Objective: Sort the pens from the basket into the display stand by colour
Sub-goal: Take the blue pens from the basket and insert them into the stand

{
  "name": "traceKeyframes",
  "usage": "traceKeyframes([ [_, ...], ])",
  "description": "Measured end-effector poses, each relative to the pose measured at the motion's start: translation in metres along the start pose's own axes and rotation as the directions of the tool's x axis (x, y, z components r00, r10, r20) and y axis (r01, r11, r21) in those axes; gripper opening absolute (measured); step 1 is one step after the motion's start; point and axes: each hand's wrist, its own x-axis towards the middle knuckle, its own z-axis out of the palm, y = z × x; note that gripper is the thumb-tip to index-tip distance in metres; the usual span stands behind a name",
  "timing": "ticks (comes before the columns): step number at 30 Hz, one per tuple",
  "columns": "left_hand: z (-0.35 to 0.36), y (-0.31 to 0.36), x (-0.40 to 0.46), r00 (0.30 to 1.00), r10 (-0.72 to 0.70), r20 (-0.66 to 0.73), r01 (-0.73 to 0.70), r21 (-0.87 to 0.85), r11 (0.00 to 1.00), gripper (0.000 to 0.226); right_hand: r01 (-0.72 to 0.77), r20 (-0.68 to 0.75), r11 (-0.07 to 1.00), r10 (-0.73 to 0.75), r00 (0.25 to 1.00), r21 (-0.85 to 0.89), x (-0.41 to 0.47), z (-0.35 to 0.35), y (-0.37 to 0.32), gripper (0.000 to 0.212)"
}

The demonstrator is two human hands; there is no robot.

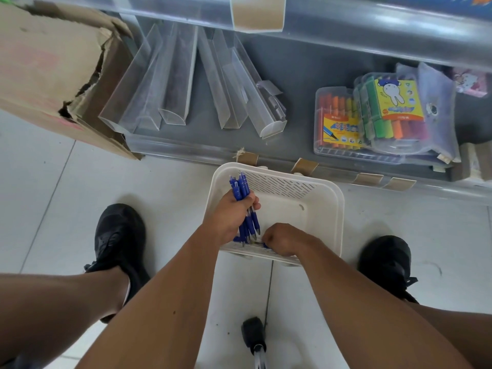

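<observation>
Head view is showing the clear stand [170, 83] lying on the shelf with every slot bare, so sorting is only beginning. Basket [327, 209] is sitting on the floor below it. Left hand [234, 214] is gripping a bundle of blue pens [243, 190]; right hand [282, 239] is curling onto another at the basket's near edge. Torn carton [53, 70] is crowding the stand's left; marker packs [372, 115] are lying well right.
</observation>
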Motion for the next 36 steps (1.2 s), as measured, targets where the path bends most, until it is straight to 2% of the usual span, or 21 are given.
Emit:
traceKeyframes([
  [6, 0.0, -0.001, 0.001, 1.0, 0.003, 0.003, -0.003, 0.003, 1.0, 0.006, 0.019, -0.021, 1.0, -0.019, 1.0, -0.025, 0.0, -0.003, -0.001, 0.026],
  [10, 0.0, -0.001, 0.001, 1.0, 0.004, 0.006, -0.004, -0.001, 1.0, 0.005, 0.028, -0.03, 1.0, -0.028, 0.999, -0.007, -0.002, -0.004, 0.0, 0.036],
  [14, -0.001, 0.001, 0.001, 1.0, 0.009, 0.016, -0.009, -0.015, 1.0, 0.006, 0.027, -0.048, 0.999, -0.026, 0.998, 0.025, -0.008, -0.007, 0.005, 0.028],
  [16, -0.002, 0.002, 0.0, 1.0, 0.013, 0.024, -0.013, -0.017, 1.0, 0.008, 0.019, -0.086, 0.991, -0.008, 0.996, 0.129, -0.012, -0.01, 0.009, 0.02],
  [19, -0.002, 0.003, -0.002, 0.999, 0.033, 0.034, -0.033, -0.014, 0.999, 0.007, 0.039, -0.128, 0.92, 0.013, 0.992, 0.39, -0.018, -0.018, 0.012, 0.012],
  [23, -0.002, 0.005, -0.005, 0.998, 0.058, 0.027, -0.058, 0.006, 0.998, 0.007, 0.081, -0.148, 0.685, 0.039, 0.988, 0.724, -0.03, -0.027, 0.009, 0.017],
  [25, -0.002, 0.006, -0.007, 0.998, 0.065, 0.028, -0.065, 0.0, 0.998, 0.008, 0.112, -0.147, 0.59, 0.011, 0.989, 0.799, -0.037, -0.032, 0.006, 0.018],
  [28, -0.002, 0.007, -0.01, 0.996, 0.084, 0.045, -0.083, -0.01, 0.996, 0.016, 0.163, -0.183, 0.561, -0.021, 0.983, 0.812, -0.047, -0.036, 0.0, 0.018],
  [32, 0.0, 0.012, -0.015, 0.99, 0.104, 0.093, -0.098, -0.06, 0.993, 0.019, 0.24, -0.252, 0.609, -0.067, 0.965, 0.756, -0.053, -0.039, -0.012, 0.02],
  [36, 0.0, 0.019, -0.017, 0.988, 0.131, 0.078, -0.124, -0.088, 0.988, 0.015, 0.317, -0.353, 0.636, -0.074, 0.933, 0.704, -0.057, -0.045, -0.018, 0.017],
])
